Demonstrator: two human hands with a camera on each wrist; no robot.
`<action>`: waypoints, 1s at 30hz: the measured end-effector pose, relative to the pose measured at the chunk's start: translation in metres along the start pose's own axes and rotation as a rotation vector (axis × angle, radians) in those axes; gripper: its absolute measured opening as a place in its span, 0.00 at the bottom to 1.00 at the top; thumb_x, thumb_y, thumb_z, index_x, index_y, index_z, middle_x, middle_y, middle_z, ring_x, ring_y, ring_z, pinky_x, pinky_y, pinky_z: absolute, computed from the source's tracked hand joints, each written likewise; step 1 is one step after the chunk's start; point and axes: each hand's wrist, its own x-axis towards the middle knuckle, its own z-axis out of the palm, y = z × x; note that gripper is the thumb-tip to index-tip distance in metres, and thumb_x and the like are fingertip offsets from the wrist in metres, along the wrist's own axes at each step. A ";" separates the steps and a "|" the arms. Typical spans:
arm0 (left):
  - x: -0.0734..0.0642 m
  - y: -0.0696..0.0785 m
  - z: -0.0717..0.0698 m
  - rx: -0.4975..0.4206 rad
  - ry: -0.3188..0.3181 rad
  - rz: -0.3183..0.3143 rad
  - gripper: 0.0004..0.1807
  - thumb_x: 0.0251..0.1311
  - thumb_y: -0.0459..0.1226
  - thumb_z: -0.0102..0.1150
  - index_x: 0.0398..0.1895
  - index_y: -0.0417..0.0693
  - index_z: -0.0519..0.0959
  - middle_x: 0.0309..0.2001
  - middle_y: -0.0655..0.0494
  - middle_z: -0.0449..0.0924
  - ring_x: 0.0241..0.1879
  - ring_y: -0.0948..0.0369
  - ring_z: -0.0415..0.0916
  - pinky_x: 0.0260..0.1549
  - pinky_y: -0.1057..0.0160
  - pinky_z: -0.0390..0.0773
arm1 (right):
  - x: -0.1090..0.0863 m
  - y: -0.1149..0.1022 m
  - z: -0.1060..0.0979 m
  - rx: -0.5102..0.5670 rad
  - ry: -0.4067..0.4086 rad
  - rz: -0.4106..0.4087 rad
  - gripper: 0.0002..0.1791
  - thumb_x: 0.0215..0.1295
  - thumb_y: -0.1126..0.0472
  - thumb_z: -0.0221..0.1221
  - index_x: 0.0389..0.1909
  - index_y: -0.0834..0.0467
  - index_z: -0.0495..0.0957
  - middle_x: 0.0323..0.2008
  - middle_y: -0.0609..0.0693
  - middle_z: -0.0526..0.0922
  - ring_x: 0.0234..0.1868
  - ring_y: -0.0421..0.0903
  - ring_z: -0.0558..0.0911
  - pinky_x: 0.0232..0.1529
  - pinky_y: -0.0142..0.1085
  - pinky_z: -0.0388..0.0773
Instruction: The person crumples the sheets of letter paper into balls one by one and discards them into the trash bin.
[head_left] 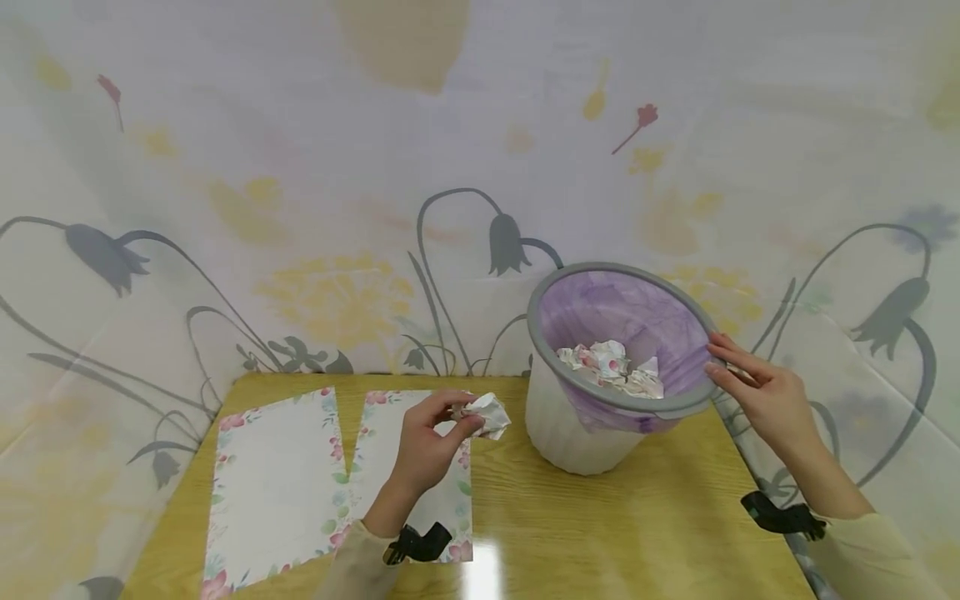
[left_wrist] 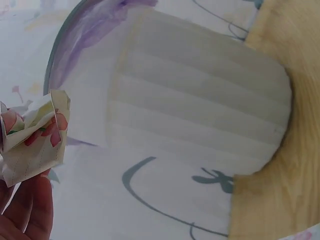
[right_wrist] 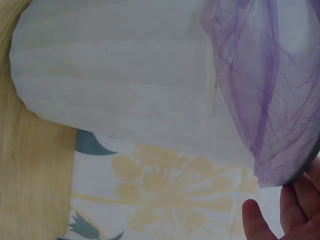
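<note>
My left hand (head_left: pixel 425 442) pinches a crumpled piece of paper (head_left: pixel 489 415) between thumb and fingers, left of the trash can (head_left: pixel 573 425). In the left wrist view, this crumpled paper (left_wrist: pixel 37 145) shows pink flowers and dashed lines. My right hand (head_left: pixel 772 400) holds the trash can's grey rim (head_left: pixel 693 304) on its right side. The can is white, with a purple bag (head_left: pixel 592 300) lining it and folded over the rim. Several crumpled papers (head_left: pixel 611 362) lie inside. In the right wrist view, my right fingers (right_wrist: pixel 292 205) meet the rim beside the purple bag.
Two flat sheets with flowered borders lie on the wooden table (head_left: pixel 525 517): one sheet (head_left: pixel 273 492) at the far left, the other sheet (head_left: pixel 397 417) partly under my left hand and forearm. A flower-printed cloth (head_left: pixel 480 125) hangs behind the table and along both sides.
</note>
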 end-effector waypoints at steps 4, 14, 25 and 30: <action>0.015 -0.002 0.002 -0.011 -0.015 -0.022 0.14 0.54 0.19 0.67 0.44 0.35 0.82 0.40 0.42 0.83 0.36 0.59 0.81 0.38 0.60 0.84 | -0.002 0.003 -0.001 0.020 0.008 0.014 0.24 0.71 0.62 0.60 0.64 0.70 0.72 0.68 0.39 0.70 0.68 0.29 0.65 0.49 0.15 0.70; 0.070 0.026 0.002 -0.145 -0.101 -0.144 0.12 0.60 0.21 0.62 0.47 0.29 0.78 0.42 0.37 0.80 0.40 0.58 0.80 0.37 0.60 0.85 | -0.002 0.002 0.001 0.046 -0.007 0.022 0.25 0.72 0.62 0.59 0.64 0.71 0.71 0.69 0.39 0.69 0.70 0.30 0.62 0.52 0.15 0.68; 0.119 0.017 0.009 -0.146 -0.175 -0.151 0.12 0.62 0.25 0.64 0.47 0.35 0.75 0.51 0.42 0.78 0.45 0.55 0.80 0.45 0.55 0.83 | -0.002 0.002 0.001 0.048 -0.012 0.016 0.26 0.73 0.61 0.59 0.65 0.71 0.70 0.70 0.40 0.67 0.72 0.32 0.60 0.53 0.15 0.67; 0.141 0.021 0.008 -0.084 -0.237 -0.150 0.10 0.62 0.31 0.67 0.44 0.40 0.77 0.48 0.49 0.80 0.46 0.57 0.77 0.45 0.55 0.81 | -0.004 0.000 0.001 0.028 -0.010 0.020 0.26 0.73 0.59 0.59 0.65 0.71 0.70 0.71 0.40 0.66 0.72 0.32 0.60 0.53 0.14 0.66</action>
